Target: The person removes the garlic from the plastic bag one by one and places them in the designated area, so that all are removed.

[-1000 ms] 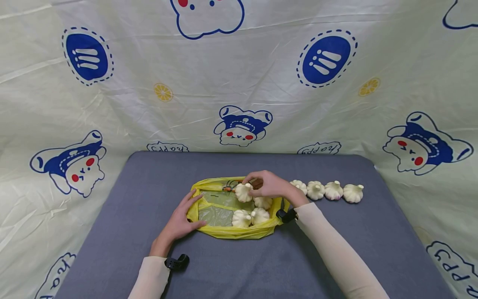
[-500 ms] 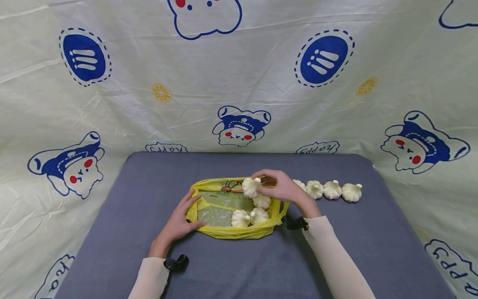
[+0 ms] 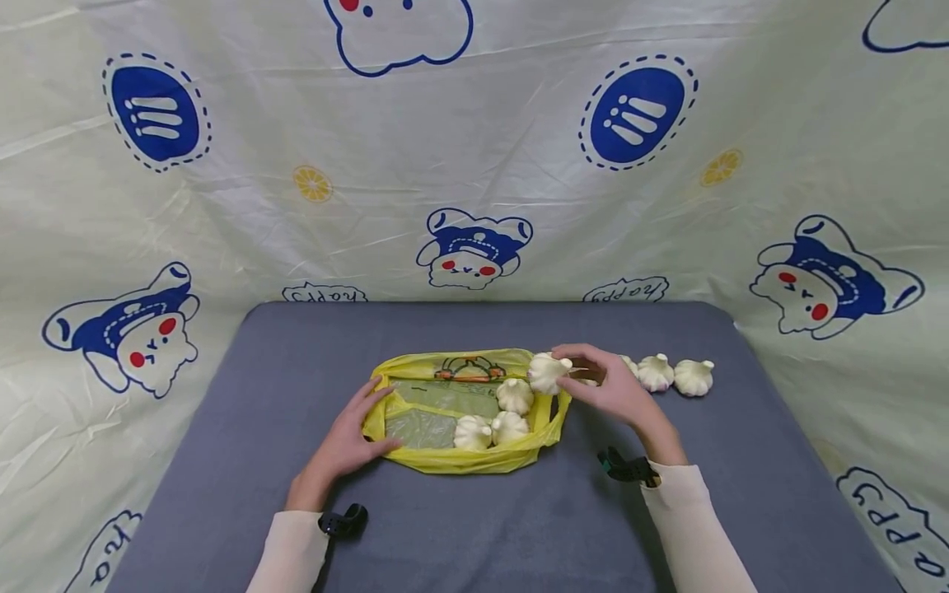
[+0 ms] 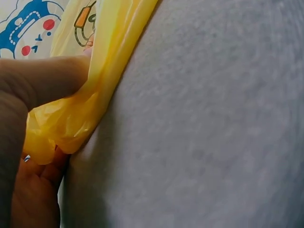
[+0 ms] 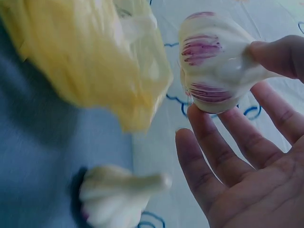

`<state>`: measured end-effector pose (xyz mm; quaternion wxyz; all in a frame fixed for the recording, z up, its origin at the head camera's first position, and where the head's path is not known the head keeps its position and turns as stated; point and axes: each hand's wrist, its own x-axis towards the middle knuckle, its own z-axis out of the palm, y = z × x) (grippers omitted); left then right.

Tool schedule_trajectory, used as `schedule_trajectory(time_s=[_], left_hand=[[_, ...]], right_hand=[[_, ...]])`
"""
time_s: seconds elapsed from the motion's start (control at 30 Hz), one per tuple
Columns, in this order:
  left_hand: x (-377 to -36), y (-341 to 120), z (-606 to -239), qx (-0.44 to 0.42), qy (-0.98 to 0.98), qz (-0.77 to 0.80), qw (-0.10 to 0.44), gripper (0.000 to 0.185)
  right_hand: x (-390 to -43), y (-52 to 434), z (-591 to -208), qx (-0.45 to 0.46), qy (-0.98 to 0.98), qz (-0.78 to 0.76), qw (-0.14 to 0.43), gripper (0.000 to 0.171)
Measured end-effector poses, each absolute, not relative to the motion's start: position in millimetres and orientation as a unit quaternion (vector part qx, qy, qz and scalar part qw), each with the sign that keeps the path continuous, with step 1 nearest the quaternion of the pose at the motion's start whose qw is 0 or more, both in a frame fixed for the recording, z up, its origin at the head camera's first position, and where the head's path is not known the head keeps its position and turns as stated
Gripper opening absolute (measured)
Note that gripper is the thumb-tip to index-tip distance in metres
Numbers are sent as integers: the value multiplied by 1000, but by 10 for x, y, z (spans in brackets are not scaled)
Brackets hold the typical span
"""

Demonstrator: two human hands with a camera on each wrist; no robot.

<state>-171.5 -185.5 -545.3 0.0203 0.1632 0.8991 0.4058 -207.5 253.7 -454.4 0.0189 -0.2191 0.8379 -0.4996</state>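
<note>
A yellow plastic bag point(image 3: 474, 463) lies on its base with its mouth spread wide. My left hand point(image 3: 345, 438) holds its left rim; in the left wrist view the thumb point(image 4: 52, 78) goes in under the yellow film. Between the thumb and fingertips of my right hand point(image 3: 619, 394) is a garlic bulb point(image 3: 546, 374), held up at the bag's right end. Purple streaks mark this bulb in the right wrist view. Inside the bag, on its right side, sit three more garlic bulbs, one at the back point(image 3: 513, 396) and two in front point(image 3: 491, 431).
Right of the bag runs a row of garlic bulbs point(image 3: 693, 378), its near end partly hidden by my right hand. A grey cloth covers the table point(image 3: 474, 535). Behind it hangs a pale sheet point(image 3: 385, 165) printed with blue cartoon figures.
My right hand has moved right with the garlic bulb, from over the bag's inside to its right end. My left hand has kept its place on the rim.
</note>
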Motion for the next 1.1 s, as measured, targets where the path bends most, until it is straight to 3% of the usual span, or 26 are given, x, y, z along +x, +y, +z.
schedule_trajectory(time_s=[0.7,1.1], left_hand=[[-1703,-1902,-5477,147,883,446,-1,79],[-1701,-1896,-5486,146,879,453,-5,78]], right_hand=[[-1780,3000,-4859,-175,842,-507,-54,35],[-1743,3079,-5058,-135,869,-475,-30,35]])
